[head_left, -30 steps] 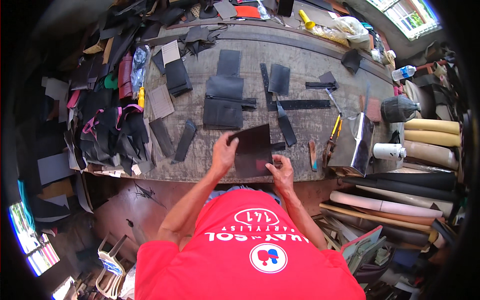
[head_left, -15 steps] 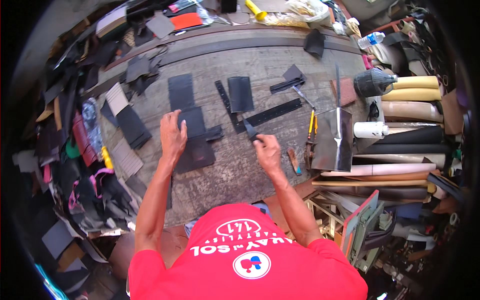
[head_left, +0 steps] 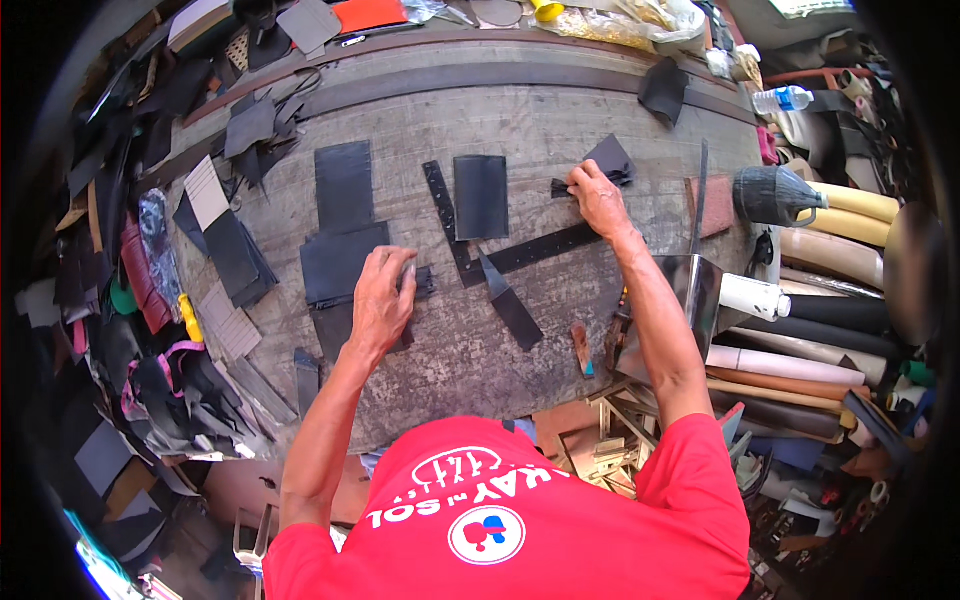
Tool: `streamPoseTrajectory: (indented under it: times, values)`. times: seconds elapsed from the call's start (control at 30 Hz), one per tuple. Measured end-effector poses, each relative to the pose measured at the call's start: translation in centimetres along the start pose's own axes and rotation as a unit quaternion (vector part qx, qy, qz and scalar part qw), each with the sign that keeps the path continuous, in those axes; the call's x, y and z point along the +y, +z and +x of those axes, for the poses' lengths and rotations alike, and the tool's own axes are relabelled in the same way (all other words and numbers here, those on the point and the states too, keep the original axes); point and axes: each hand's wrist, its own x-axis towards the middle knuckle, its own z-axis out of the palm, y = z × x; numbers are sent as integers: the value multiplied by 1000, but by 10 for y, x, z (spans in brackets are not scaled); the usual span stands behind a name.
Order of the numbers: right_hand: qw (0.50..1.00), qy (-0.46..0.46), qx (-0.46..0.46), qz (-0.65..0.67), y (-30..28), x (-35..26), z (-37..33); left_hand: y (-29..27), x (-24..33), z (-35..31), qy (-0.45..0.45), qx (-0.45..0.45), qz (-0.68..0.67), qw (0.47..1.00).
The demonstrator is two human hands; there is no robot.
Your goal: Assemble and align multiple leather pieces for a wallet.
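My left hand (head_left: 383, 300) rests with fingers extended over the right side of a black leather-like panel (head_left: 335, 262), which overlaps other dark pieces. Farther off and to the right, my right hand (head_left: 600, 200) has its fingers closed on a bundle of dark strips (head_left: 560, 188), beside a grey square piece (head_left: 610, 154). Between the hands lies a knife (head_left: 512, 308) with a pointed blade and dark handle. The blade's tip reaches the corner of a black L-shaped ruler (head_left: 540, 248). A black rectangular panel (head_left: 481, 197) lies inside that ruler's angle.
Stacked dark pieces (head_left: 240, 262) and material scraps crowd the left side. On the right stand a metal sheet (head_left: 704, 290), a dark jug (head_left: 775, 195) and a white bottle (head_left: 752, 297), beside several material rolls (head_left: 835, 255). A small wooden-handled tool (head_left: 581, 350) lies near the front edge.
My right hand has let go of the knife, now lying on the table, and moved away and rightward to the dark strips. My left hand has shifted nearer and slightly right.
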Motion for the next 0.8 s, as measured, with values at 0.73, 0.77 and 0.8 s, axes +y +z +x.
streamPoseTrajectory:
  times: [0.73,0.77,0.8]
  values:
    - [985,-36,-77,148,29,-237,-124,4,-54,-217,-163,-135,-53,976]
    - [989,-45,-8,141,36,-223,-109,2,-54,-221,-167,-105,-55,979]
    - [992,-25,37,118,42,-215,-93,0,-54,-227,-173,-74,-56,980]
